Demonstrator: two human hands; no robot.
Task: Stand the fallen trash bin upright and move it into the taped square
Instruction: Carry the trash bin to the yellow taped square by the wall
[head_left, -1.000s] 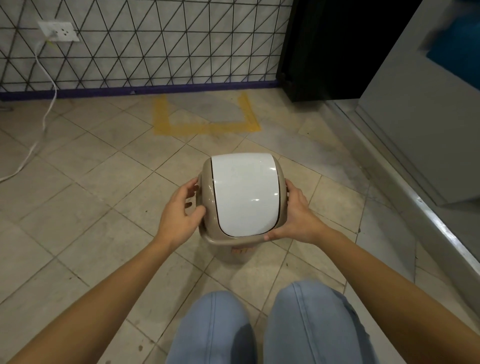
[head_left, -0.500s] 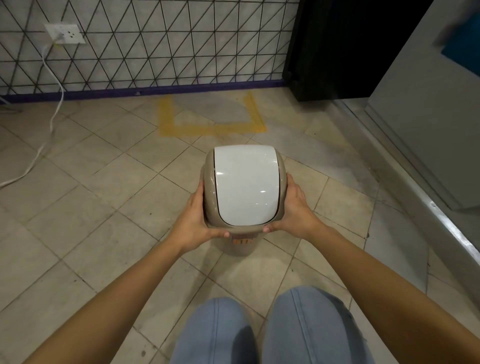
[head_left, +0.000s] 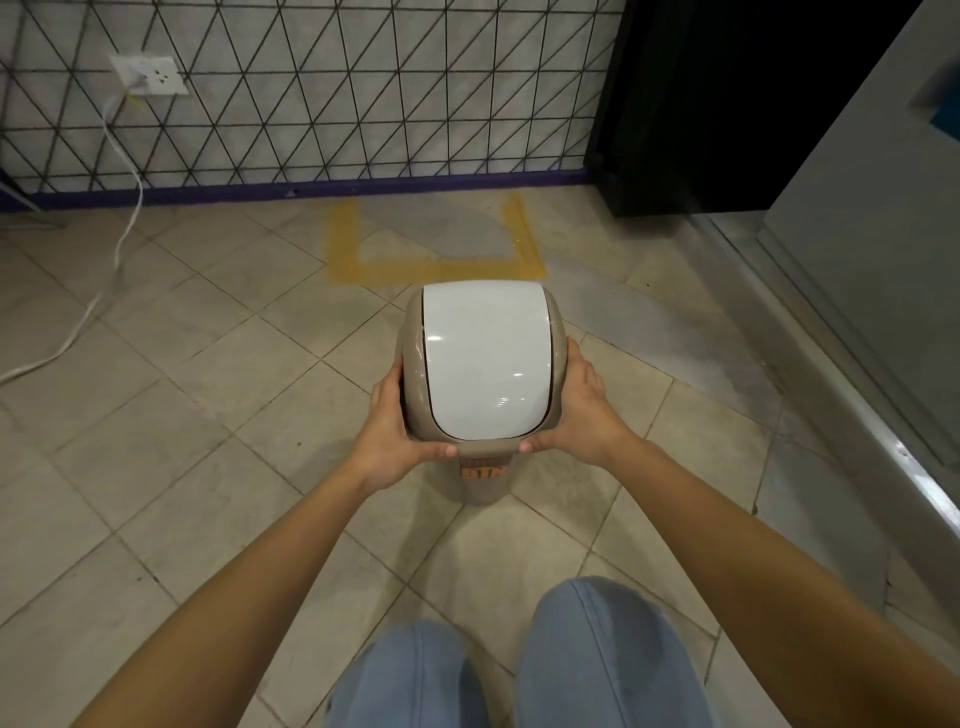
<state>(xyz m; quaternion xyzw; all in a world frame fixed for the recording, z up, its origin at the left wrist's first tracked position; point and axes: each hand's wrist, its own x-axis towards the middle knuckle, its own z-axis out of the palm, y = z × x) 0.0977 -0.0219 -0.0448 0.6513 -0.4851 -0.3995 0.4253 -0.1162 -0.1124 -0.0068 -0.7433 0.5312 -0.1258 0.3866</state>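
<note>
The trash bin (head_left: 483, 364) is beige with a white swing lid and stands upright, seen from above; orange lettering shows on its lower body. My left hand (head_left: 389, 431) grips its left side and my right hand (head_left: 579, 410) grips its right side, thumbs along the near rim. The square of yellow tape (head_left: 436, 267) lies on the floor just beyond the bin, against the wall. I cannot tell whether the bin's base touches the tiles.
A tiled wall with a purple skirting (head_left: 311, 187) runs behind the square. A white cable (head_left: 122, 244) hangs from a socket (head_left: 148, 75) at left and trails over the floor. A black cabinet (head_left: 727, 104) and a grey unit with a metal kerb (head_left: 831, 395) stand at right.
The bin has moved forward, closer to the taped square, with both hands holding its sides. My left hand slid from the bin's side to a firm grip near its front rim.
</note>
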